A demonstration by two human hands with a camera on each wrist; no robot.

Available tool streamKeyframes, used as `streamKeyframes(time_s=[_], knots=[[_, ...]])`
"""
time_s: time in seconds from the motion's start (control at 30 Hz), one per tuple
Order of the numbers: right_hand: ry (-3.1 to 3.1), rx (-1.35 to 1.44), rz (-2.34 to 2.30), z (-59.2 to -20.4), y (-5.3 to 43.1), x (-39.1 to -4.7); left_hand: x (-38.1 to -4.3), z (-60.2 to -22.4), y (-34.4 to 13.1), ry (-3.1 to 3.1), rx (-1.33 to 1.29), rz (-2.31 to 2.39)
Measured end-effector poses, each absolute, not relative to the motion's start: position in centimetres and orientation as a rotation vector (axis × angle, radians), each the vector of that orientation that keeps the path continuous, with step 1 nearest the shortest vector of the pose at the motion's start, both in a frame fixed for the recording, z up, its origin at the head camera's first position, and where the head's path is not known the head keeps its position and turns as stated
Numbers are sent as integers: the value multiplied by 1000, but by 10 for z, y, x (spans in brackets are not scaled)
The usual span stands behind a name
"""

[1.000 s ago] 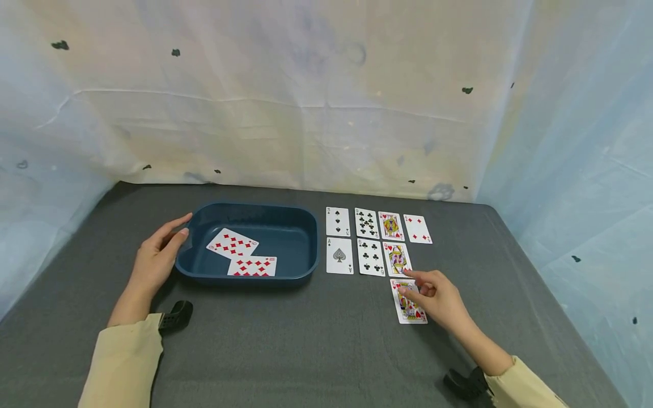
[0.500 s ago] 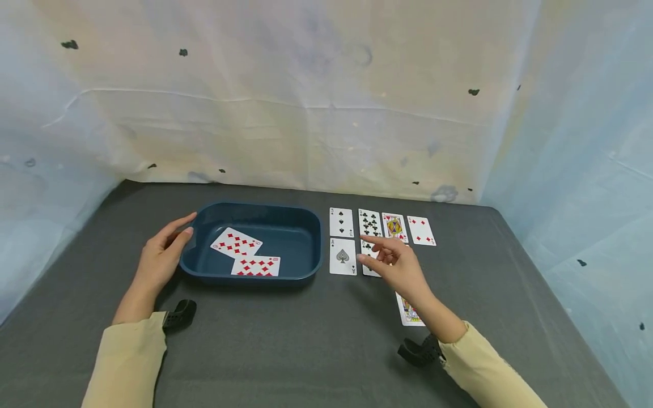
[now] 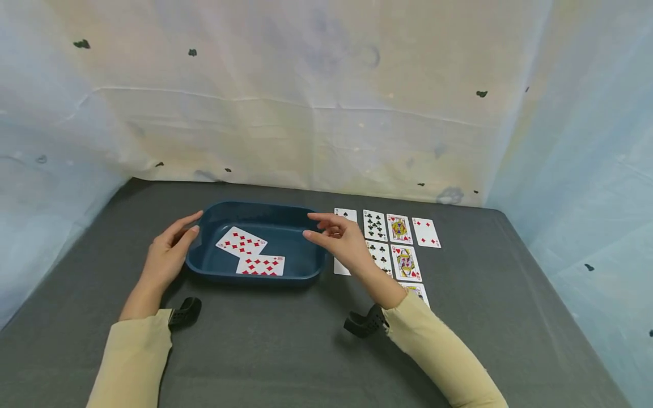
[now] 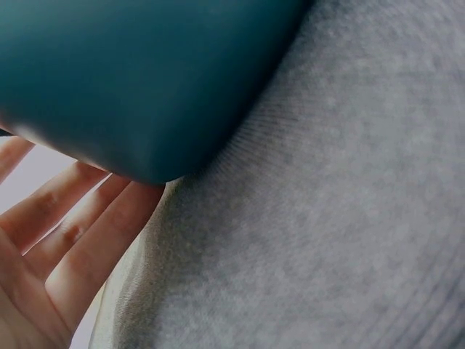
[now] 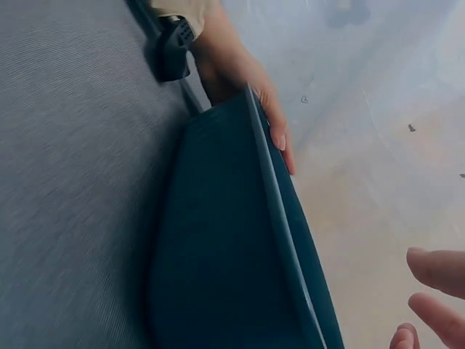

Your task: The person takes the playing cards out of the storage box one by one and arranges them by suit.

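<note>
A dark blue tray [image 3: 255, 279] stands left of centre in the head view, with two diamond playing cards [image 3: 261, 265] lying face up inside, one overlapping the other. My left hand [image 3: 167, 256] grips its left end, thumb over the rim; in the left wrist view the fingers [image 4: 109, 233] reach the outer wall. At the opposite end, my right hand [image 3: 340, 241] hovers by the right rim, thumb and forefinger apart and the other fingers loosely bent, holding nothing. The right wrist view shows its fingertips [image 5: 436, 273] apart from the tray wall [image 5: 218, 218].
Face-up cards lie in rows right of the tray, among them a nine of clubs [image 3: 375, 225], a four of diamonds [image 3: 426, 233] and a queen of hearts [image 3: 406, 263]. My right arm partly covers several. A dark grey cloth [image 3: 265, 351] covers the table; pale curtains [image 3: 326, 141] hang behind.
My right hand has swept left from the king card at the front, over the rows, to the tray's right end. The cards stay put, and my left hand keeps its grip.
</note>
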State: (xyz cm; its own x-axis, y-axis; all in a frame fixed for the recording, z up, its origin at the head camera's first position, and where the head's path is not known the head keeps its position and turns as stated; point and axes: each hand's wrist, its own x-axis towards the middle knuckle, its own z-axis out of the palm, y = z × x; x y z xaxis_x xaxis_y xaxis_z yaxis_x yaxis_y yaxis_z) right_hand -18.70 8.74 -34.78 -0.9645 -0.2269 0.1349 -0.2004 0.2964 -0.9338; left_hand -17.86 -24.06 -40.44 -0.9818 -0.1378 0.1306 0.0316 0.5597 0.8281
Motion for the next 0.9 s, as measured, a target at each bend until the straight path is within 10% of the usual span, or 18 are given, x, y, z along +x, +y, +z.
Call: streamKeyframes(time_s=[0.9], knots=[[2364,-350,-1320,-376,18,-218,-177,-403,-242,-2607,75,-1402]])
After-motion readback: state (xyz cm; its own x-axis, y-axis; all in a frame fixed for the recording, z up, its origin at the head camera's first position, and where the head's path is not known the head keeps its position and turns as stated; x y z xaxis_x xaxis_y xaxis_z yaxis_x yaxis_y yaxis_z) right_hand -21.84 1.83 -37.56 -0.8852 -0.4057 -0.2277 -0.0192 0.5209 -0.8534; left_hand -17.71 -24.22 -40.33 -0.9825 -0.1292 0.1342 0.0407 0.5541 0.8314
